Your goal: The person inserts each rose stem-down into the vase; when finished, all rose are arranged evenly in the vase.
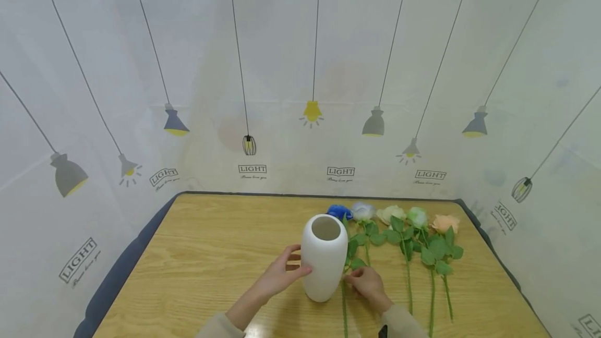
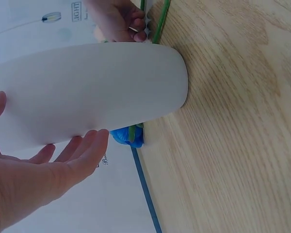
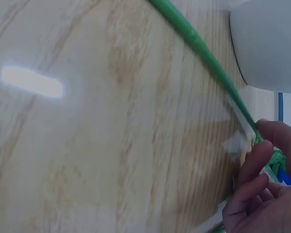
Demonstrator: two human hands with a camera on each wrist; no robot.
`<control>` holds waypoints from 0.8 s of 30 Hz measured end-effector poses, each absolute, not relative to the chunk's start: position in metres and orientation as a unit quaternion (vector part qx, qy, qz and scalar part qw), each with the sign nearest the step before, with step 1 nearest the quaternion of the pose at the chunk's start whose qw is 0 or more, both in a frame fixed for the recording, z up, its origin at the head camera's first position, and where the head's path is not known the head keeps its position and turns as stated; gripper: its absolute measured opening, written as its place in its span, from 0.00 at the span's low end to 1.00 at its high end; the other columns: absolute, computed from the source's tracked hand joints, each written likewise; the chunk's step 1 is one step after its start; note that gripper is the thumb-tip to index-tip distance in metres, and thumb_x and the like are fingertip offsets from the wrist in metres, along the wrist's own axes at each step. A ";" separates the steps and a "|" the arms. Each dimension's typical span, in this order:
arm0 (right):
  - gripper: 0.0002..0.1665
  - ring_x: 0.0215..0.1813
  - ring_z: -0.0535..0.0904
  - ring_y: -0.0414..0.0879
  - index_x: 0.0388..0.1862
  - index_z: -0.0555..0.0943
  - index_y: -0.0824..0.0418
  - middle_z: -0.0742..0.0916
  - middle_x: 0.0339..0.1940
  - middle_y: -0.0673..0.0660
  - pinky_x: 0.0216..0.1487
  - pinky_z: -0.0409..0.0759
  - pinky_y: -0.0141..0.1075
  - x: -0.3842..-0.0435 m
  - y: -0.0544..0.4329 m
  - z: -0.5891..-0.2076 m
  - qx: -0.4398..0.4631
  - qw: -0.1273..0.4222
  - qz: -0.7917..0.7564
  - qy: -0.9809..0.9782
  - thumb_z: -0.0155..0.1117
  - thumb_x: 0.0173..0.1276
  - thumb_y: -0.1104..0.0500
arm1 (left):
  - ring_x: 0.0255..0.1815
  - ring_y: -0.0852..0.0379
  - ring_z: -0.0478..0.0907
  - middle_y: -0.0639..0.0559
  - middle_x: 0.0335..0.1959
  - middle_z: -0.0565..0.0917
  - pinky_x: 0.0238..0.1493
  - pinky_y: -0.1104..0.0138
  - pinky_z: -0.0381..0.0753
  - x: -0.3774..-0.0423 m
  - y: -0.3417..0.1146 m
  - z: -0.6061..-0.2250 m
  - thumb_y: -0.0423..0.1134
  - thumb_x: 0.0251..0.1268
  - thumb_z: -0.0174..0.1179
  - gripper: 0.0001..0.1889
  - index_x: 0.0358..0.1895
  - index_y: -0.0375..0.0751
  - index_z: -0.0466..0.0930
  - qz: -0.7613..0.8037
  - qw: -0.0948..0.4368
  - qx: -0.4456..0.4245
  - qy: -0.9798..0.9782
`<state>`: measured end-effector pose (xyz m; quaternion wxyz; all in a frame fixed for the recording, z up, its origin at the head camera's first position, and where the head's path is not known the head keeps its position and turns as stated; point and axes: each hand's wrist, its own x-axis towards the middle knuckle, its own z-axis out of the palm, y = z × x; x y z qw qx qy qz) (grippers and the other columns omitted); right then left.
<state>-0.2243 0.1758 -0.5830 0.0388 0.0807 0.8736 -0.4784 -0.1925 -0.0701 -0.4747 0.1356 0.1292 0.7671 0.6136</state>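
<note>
My left grip (image 1: 278, 276) is curled on the side of the white vase (image 1: 324, 265), which stands upright on the tabletop (image 1: 220, 260). Right grip (image 1: 369, 284) is narrow, pinching the green stem (image 3: 202, 50) of the blue rose (image 1: 338, 212) just right of the vase. Four more roses (image 1: 417, 217) lie further right, blooms toward the far edge.

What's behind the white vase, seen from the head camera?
The blue flower shows past the upper right edge of the white vase, lying on the wooden table. The vase covers the patch directly behind it, so whatever lies there can't be seen.
</note>
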 end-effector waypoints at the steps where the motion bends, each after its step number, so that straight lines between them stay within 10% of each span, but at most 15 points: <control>1: 0.10 0.15 0.70 0.40 0.24 0.76 0.66 0.76 0.13 0.51 0.18 0.69 0.31 -0.224 0.176 -0.583 0.078 0.035 -0.467 0.880 0.65 0.51 0.59 | 0.50 0.39 0.68 0.37 0.53 0.68 0.44 0.50 0.70 -0.192 -0.070 -0.475 0.48 0.54 0.61 0.33 0.62 0.39 0.59 0.614 0.136 0.129 0.767; 24: 0.09 0.15 0.73 0.42 0.28 0.77 0.70 0.78 0.16 0.54 0.19 0.73 0.33 -0.224 0.192 -0.577 0.089 0.061 -0.518 0.848 0.63 0.53 0.64 | 0.51 0.37 0.68 0.33 0.55 0.66 0.44 0.47 0.68 -0.185 -0.069 -0.460 0.46 0.57 0.58 0.32 0.62 0.36 0.57 0.616 0.144 0.125 0.765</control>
